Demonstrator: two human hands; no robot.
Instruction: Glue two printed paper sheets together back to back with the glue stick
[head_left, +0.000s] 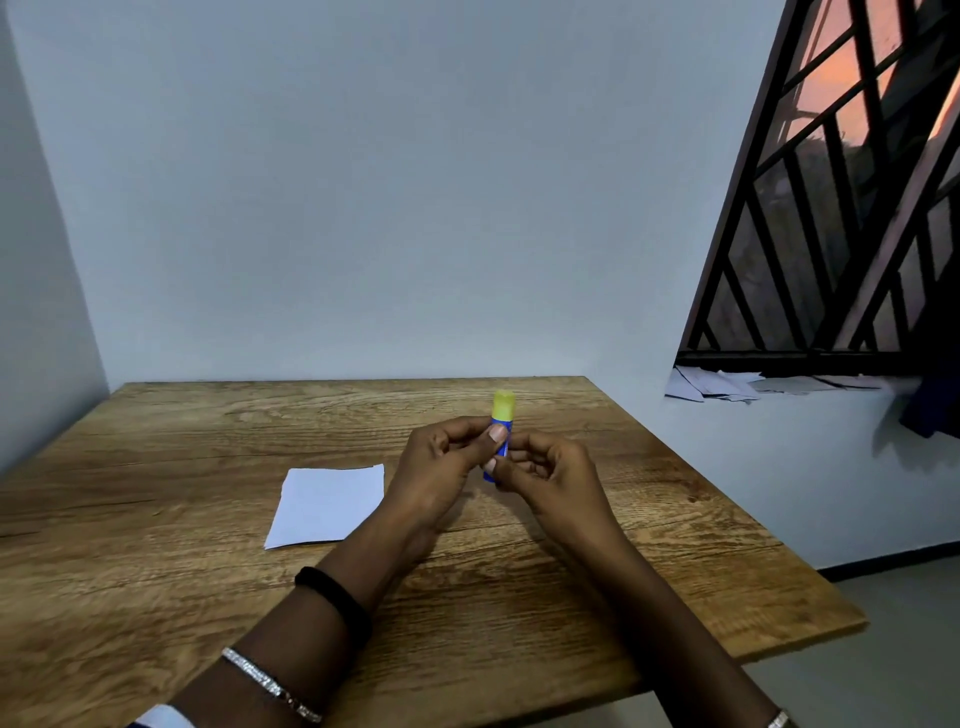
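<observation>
Open wood on the table (182, 597) from seven round to eleven o'clock, far edge against the wall at twelve, right edge dropping to the floor at three. At mid-table, left hand (441, 462) pinching the glue stick (503, 414) by its blue barrel, right hand (550, 473) curled round its lower end. Held upright above the wood, yellow cap topmost, at three o'clock of the white paper (327, 504) lying flat.

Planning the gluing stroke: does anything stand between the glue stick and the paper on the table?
Nothing on the table does. The left hand and right hand hold the glue stick upright just right of the paper, only bare wood between. Its yellow cap looks still on, so that would have to come off first.
</observation>
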